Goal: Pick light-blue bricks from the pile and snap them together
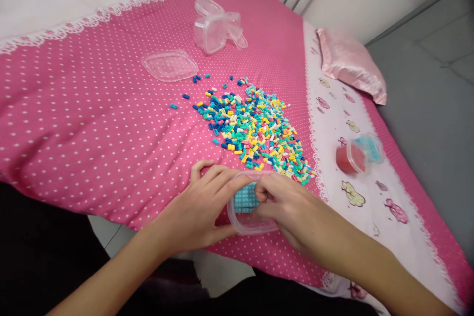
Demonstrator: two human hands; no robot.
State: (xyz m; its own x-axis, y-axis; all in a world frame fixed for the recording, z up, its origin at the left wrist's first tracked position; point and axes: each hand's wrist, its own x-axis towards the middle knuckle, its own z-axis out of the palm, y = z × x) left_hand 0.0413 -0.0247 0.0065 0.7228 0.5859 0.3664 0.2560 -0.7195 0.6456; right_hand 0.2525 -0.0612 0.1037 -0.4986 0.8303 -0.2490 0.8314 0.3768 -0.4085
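Close to the bed's front edge sits a clear plastic container (255, 229) with light-blue studded building bricks (244, 198) inside, packed in a flat block. My left hand (207, 202) is wrapped round its left side, thumb low and fingers along the far rim. Over the container's right part, my right hand (287, 202) reaches in with its fingers curled together at the bricks. Whatever lies between those fingertips is hidden. Just beyond both hands spreads a big pile of small loose bricks (255, 123) in blue, teal, yellow, white and pink.
A clear lid (170, 65) lies flat left of the pile. Behind it stand clear containers (213, 34) with lids. At right are a container of red pieces (350, 158) and one of blue pieces (370, 147). A pink pillow (351, 64) rests by the grey headboard (425, 59).
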